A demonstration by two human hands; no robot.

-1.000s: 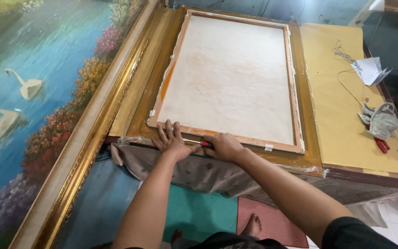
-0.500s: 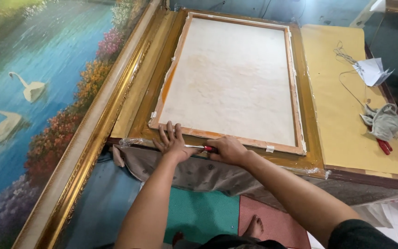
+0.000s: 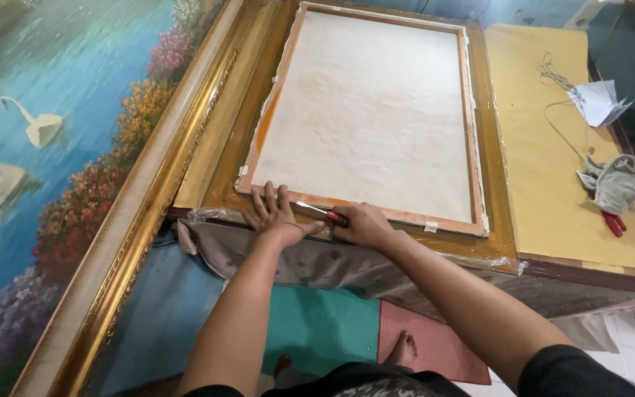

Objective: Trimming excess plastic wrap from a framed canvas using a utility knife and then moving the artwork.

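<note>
Clenched round a red-handled tool (image 3: 330, 215), your right hand (image 3: 361, 224) works the stretcher bar (image 3: 376, 214) just beside your flat, open left hand (image 3: 273, 213); canvas back (image 3: 365, 117) above looks soft, likely puncture-prone—brace on the stiff wooden bar instead.

Left hand (image 3: 276, 215) and right hand (image 3: 362, 223) bare, no gloves or rings; forearms bare; black sleeve (image 3: 575, 371) on right upper arm; feet bare.
</note>
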